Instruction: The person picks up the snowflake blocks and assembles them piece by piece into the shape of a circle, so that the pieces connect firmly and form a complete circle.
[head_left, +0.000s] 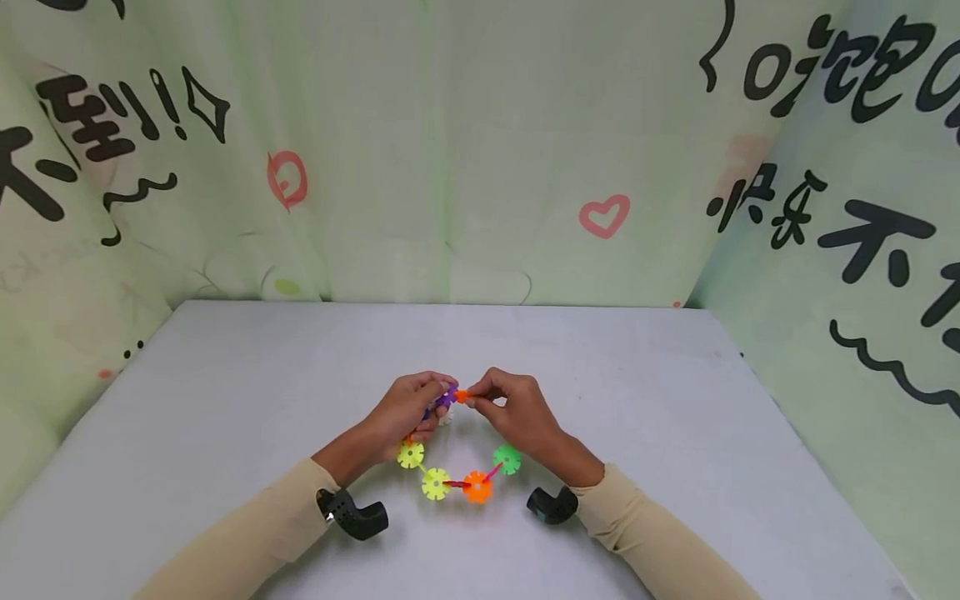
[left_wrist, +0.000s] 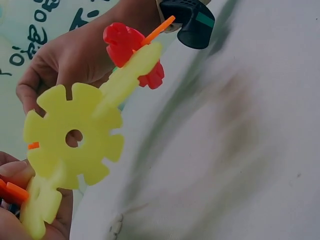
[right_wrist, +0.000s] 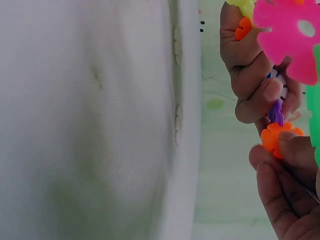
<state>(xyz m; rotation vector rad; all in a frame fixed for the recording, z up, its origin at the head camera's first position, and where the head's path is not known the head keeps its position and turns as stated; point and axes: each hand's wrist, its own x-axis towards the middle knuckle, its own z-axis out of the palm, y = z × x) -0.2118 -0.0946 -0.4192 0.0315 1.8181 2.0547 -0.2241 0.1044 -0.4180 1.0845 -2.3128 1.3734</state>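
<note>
My left hand point(head_left: 408, 407) grips one end of a chain of slotted plastic snowflake discs, with a purple disc point(head_left: 447, 395) showing at its fingertips. My right hand point(head_left: 519, 410) pinches an orange snowflake disc point(right_wrist: 274, 139) between thumb and fingers, its edge right at the purple disc. From the left hand the chain hangs in a curve toward me: a yellow disc point(head_left: 437, 483), another orange disc point(head_left: 477, 487) and a green disc point(head_left: 507, 459). Close up, the left wrist view has a yellow disc point(left_wrist: 50, 120) and a red disc point(left_wrist: 120, 42); a pink disc point(right_wrist: 280, 37) fills the right wrist view's corner.
A white-covered table point(head_left: 300, 358) lies under both hands. Pale green curtains point(head_left: 450, 167) with black writing and red heart drawings stand behind it and at the sides. Each wrist wears a black camera point(head_left: 553, 505).
</note>
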